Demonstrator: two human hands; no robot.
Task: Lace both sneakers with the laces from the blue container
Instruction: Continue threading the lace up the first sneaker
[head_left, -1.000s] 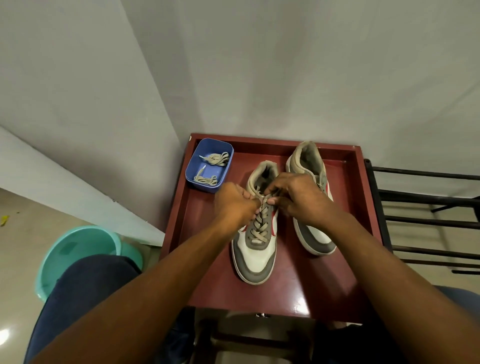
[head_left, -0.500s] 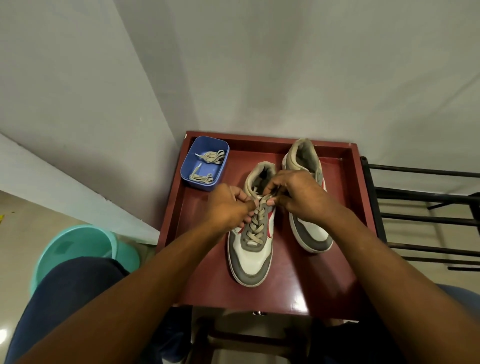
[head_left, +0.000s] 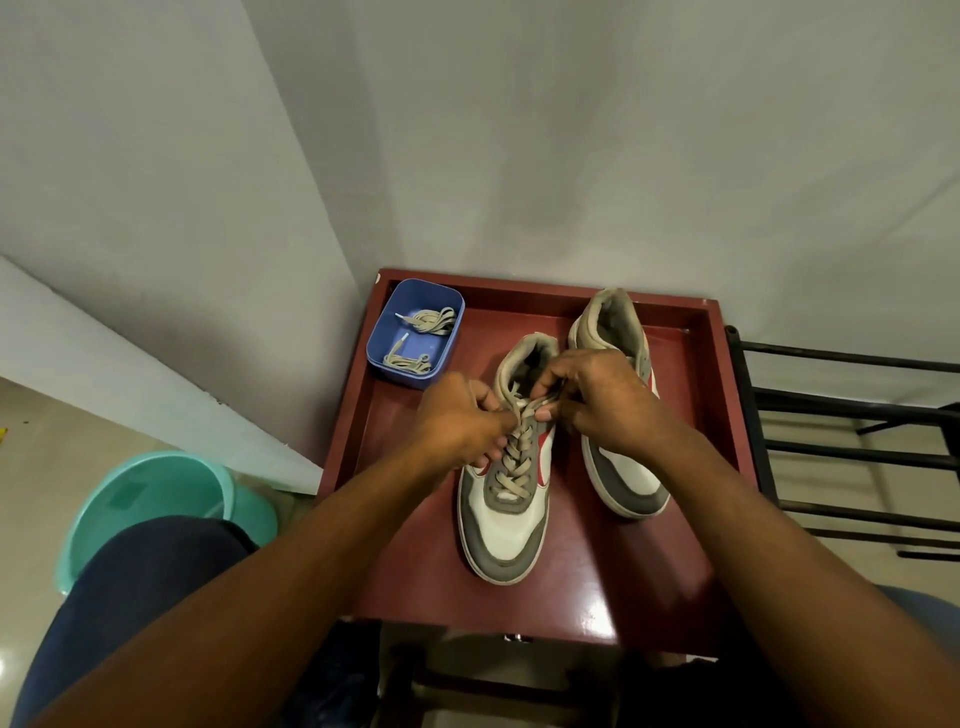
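Note:
Two grey-and-white sneakers stand on a dark red table (head_left: 597, 587). The left sneaker (head_left: 506, 525) has a beige lace (head_left: 517, 457) crossed up most of its eyelets. My left hand (head_left: 457, 421) and my right hand (head_left: 602, 400) meet over its top eyelets, each pinching an end of that lace. The right sneaker (head_left: 618, 467) stands beside it, its front partly hidden by my right hand, and no lace shows on it. At the table's back left corner a blue container (head_left: 382, 338) holds a loose beige lace (head_left: 428, 319).
The table has a raised rim (head_left: 711, 322) and sits in a corner of grey walls. A teal bucket (head_left: 156, 499) stands on the floor at the left, beside my knee. A black metal rack (head_left: 841, 441) is close on the right.
Both hands stay on the lace at the top of the left sneaker; the fingers have shifted slightly. The camera view has drifted a little.

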